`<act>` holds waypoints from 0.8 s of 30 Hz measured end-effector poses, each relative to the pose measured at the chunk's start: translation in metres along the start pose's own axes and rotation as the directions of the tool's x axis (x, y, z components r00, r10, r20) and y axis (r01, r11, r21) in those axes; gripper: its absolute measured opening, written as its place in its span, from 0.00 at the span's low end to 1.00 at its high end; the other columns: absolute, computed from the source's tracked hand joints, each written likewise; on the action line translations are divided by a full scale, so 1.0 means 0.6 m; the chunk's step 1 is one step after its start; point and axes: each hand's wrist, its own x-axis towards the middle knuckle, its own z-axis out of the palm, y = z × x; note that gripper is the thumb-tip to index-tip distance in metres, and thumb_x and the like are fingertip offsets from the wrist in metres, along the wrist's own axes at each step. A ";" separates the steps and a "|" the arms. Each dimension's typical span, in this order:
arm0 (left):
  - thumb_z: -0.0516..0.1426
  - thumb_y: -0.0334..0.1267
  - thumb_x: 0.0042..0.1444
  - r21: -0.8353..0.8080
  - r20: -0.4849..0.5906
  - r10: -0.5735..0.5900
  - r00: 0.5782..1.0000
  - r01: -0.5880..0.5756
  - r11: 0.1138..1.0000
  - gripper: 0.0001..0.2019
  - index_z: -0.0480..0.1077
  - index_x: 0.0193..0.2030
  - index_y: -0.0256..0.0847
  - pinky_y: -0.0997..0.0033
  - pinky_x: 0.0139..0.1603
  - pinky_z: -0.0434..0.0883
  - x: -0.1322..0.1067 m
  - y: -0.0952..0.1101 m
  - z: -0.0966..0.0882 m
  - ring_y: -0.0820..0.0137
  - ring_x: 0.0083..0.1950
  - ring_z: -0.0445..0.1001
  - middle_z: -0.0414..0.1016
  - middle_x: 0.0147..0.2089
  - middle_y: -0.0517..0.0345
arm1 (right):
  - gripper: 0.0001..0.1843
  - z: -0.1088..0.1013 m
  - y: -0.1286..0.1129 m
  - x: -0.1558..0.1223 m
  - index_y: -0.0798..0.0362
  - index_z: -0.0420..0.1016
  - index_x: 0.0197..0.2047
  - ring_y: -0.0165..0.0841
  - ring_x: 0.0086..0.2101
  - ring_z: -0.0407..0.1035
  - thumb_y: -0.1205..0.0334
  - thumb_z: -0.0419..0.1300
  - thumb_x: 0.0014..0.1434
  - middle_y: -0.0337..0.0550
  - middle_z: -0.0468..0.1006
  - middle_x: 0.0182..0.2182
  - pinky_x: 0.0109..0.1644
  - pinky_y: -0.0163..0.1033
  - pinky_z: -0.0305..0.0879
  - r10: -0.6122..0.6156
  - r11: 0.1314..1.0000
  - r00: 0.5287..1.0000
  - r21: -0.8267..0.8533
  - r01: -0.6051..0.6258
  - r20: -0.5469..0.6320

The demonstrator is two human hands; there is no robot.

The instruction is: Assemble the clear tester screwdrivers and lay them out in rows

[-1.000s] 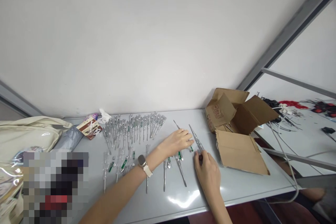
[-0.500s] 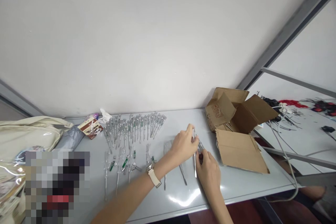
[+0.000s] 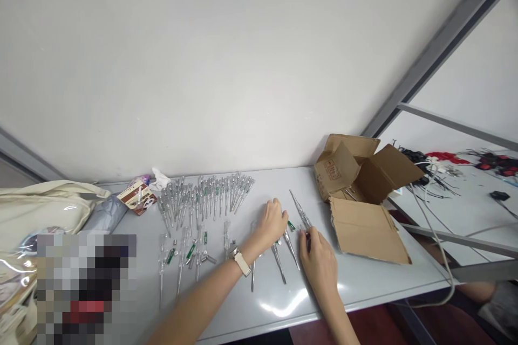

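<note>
Left hand [image 3: 270, 223] low over the loose testers [image 3: 281, 259], fingers curled and narrow, holding nothing I can make out. Right hand [image 3: 319, 267] pinches the lower end of a clear voltage-tester screwdriver [image 3: 300, 211], fingertips close together, shaft pointing to upper left (whether it clears the tabletop, cannot tell). Ranked testers [image 3: 206, 199] fill the upper middle of the grey table [image 3: 356, 285]. Open cardboard box [image 3: 366, 229] at right, its flap just beside the right hand, so little room there. Open tabletop runs along the lower right, toward the front edge.
</note>
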 end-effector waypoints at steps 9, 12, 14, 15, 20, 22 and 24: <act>0.49 0.35 0.64 0.004 0.005 0.021 1.000 -0.021 1.000 0.10 0.66 0.48 0.35 0.66 0.50 0.65 -0.016 -0.011 -0.021 0.61 0.50 0.72 0.69 0.48 0.44 | 0.19 -0.010 -0.002 0.001 0.50 0.62 0.36 0.39 0.27 0.69 0.49 0.40 0.71 0.45 0.75 0.28 0.31 0.39 0.58 0.043 0.990 0.996 0.131 -0.052 0.073; 0.50 0.37 0.63 -0.013 0.019 0.056 0.998 -0.055 0.998 0.12 0.65 0.52 0.38 0.68 0.49 0.66 -0.021 -0.016 -0.023 0.63 0.48 0.72 0.69 0.48 0.48 | 0.19 -0.010 -0.002 0.001 0.50 0.63 0.39 0.38 0.26 0.69 0.46 0.41 0.70 0.41 0.72 0.25 0.30 0.38 0.58 0.096 0.974 0.987 0.190 -0.119 0.125; 0.52 0.38 0.62 -0.023 0.034 0.077 0.996 -0.076 0.997 0.14 0.64 0.54 0.41 0.68 0.48 0.67 -0.022 -0.019 -0.021 0.64 0.47 0.72 0.69 0.48 0.50 | 0.19 -0.011 -0.004 0.002 0.50 0.64 0.41 0.37 0.25 0.68 0.44 0.44 0.68 0.38 0.69 0.23 0.30 0.38 0.58 0.128 0.958 0.982 0.237 -0.159 0.141; 0.53 0.39 0.62 -0.026 0.041 0.084 0.996 -0.083 0.996 0.15 0.64 0.55 0.42 0.68 0.48 0.67 -0.021 -0.020 -0.020 0.64 0.46 0.72 0.69 0.48 0.50 | 0.19 -0.011 -0.005 0.003 0.49 0.64 0.42 0.37 0.25 0.67 0.43 0.47 0.67 0.36 0.68 0.23 0.30 0.38 0.59 0.132 0.952 0.981 0.257 -0.165 0.139; 0.54 0.38 0.60 -0.024 0.058 0.088 0.994 -0.086 0.996 0.10 0.68 0.48 0.40 0.68 0.48 0.67 -0.013 -0.025 -0.011 0.63 0.46 0.71 0.69 0.47 0.50 | 0.17 -0.013 -0.015 0.008 0.49 0.64 0.36 0.35 0.28 0.64 0.43 0.52 0.65 0.36 0.65 0.25 0.34 0.38 0.60 0.051 0.954 0.994 0.291 -0.078 0.098; 0.54 0.37 0.59 -0.020 0.057 0.082 0.995 -0.081 0.997 0.09 0.68 0.46 0.40 0.68 0.49 0.67 -0.011 -0.027 -0.009 0.63 0.47 0.71 0.69 0.46 0.50 | 0.16 -0.014 -0.017 0.010 0.49 0.64 0.34 0.34 0.28 0.63 0.46 0.51 0.66 0.37 0.66 0.26 0.35 0.38 0.59 0.022 0.952 0.996 0.303 -0.048 0.087; 0.54 0.36 0.59 -0.016 0.055 0.079 0.995 -0.078 0.997 0.09 0.67 0.45 0.39 0.68 0.49 0.67 -0.011 -0.027 -0.007 0.63 0.48 0.71 0.70 0.46 0.50 | 0.15 -0.014 -0.016 0.012 0.49 0.63 0.32 0.34 0.28 0.62 0.49 0.50 0.66 0.37 0.66 0.27 0.35 0.39 0.59 0.006 0.948 0.997 0.315 -0.030 0.078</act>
